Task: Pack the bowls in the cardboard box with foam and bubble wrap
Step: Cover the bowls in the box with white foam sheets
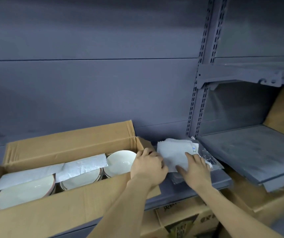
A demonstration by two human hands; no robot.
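Head view:
Box (65, 208): open on the shelf (185, 191), bowls (120, 162) inside, two stacks under foam.
Foam (173, 152): light, soft sheets stacked right of the box; best pinched at an edge.
Left hand (148, 166): fingers curled, pinching the stack's left edge.
Right hand (195, 168): fingers straight, pressing flat on the foam.
Bowls: fragile, I judge.

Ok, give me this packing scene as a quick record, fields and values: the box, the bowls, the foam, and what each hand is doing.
box: open cardboard box on a grey shelf, flaps up
bowls: three white stacks in a row inside; right stack uncovered
foam in box: white sheets lying over the left and middle stacks
foam supply: pile of white sheets on the shelf, right of the box
left hand: at the pile's left edge, fingers curled on it
right hand: flat on top of the pile
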